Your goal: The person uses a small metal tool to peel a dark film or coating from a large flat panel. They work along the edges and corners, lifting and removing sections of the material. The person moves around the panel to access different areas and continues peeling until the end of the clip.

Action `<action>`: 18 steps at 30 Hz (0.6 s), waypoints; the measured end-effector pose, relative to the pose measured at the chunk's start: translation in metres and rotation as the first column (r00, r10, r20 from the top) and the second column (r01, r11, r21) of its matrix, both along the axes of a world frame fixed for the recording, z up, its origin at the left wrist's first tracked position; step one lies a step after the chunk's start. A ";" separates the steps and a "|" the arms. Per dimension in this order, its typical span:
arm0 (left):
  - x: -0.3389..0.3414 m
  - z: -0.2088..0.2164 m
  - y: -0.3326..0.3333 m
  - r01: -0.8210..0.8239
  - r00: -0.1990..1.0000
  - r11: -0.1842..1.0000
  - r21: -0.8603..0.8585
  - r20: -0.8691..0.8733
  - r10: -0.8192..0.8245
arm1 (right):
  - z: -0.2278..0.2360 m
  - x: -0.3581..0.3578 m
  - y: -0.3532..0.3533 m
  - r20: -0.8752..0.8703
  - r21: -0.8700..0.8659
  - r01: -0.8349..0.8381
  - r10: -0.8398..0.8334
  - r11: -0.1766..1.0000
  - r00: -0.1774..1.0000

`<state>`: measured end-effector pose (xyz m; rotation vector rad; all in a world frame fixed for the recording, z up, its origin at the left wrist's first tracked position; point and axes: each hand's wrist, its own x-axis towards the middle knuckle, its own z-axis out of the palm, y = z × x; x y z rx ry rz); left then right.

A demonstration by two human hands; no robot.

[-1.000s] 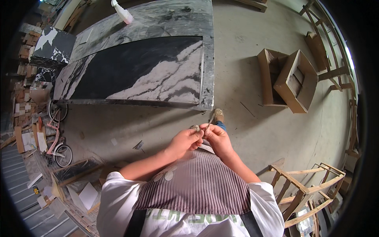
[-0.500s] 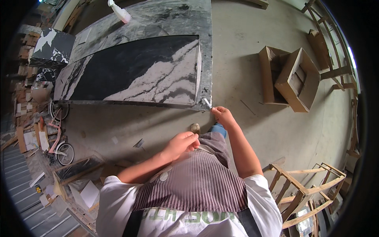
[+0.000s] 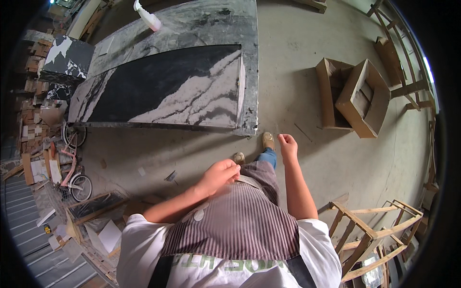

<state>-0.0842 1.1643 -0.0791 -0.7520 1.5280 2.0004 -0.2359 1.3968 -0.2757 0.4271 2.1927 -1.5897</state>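
Observation:
A long black-and-white marbled slab piece (image 3: 168,86) with visible side depth lies on a grey, stained work table (image 3: 206,26). My right hand (image 3: 288,145) is held over the floor, right of the table's near corner and apart from it. Its thumb and fingers are pinched; what they hold, if anything, is too small to make out. My left hand (image 3: 220,176) is curled closed in front of the striped apron (image 3: 230,216), near its waist. Whatever lies inside those fingers is hidden.
A spray bottle (image 3: 150,19) stands toward the table's far side. Left of the slab sits a smaller marbled block (image 3: 67,57). Two cardboard boxes (image 3: 365,98) lean together on the floor at right. A wooden frame (image 3: 374,234) is near right, a pink bicycle (image 3: 70,165) at left.
My right hand has moved right, away from the table's corner. The white strip seen at its fingertips no longer shows. My left hand has stayed nearly still.

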 end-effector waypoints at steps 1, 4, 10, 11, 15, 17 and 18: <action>-0.001 0.002 -0.003 0.038 0.998 0.999 -0.034 -0.043 -0.039 | 0.011 0.003 -0.003 0.043 -0.140 0.072 -0.067 0.987 0.997; -0.014 0.014 -0.015 0.060 0.968 0.967 -0.248 -0.221 -0.116 | 0.057 -0.001 -0.018 0.077 -0.379 0.121 -0.099 0.917 0.992; -0.108 0.070 -0.042 -0.219 0.818 0.816 -0.535 -0.556 -0.145 | 0.120 -0.050 -0.075 -0.156 -0.596 -0.056 -0.046 0.801 0.987; -0.127 0.074 -0.050 -0.196 0.814 0.788 -0.584 -0.545 -0.202 | 0.120 -0.060 -0.086 -0.205 -0.609 -0.093 -0.044 0.788 0.978; -0.190 0.074 -0.073 -0.204 0.823 0.634 -0.746 -0.481 -0.301 | 0.129 -0.092 -0.119 -0.326 -0.611 -0.190 -0.026 0.768 0.945; -0.210 0.074 -0.073 -0.207 0.820 0.634 -0.745 -0.486 -0.302 | 0.138 -0.101 -0.125 -0.313 -0.565 -0.209 0.027 0.798 0.950; -0.218 0.076 -0.072 -0.216 0.811 0.628 -0.747 -0.496 -0.311 | 0.141 -0.104 -0.128 -0.330 -0.558 -0.229 0.040 0.797 0.943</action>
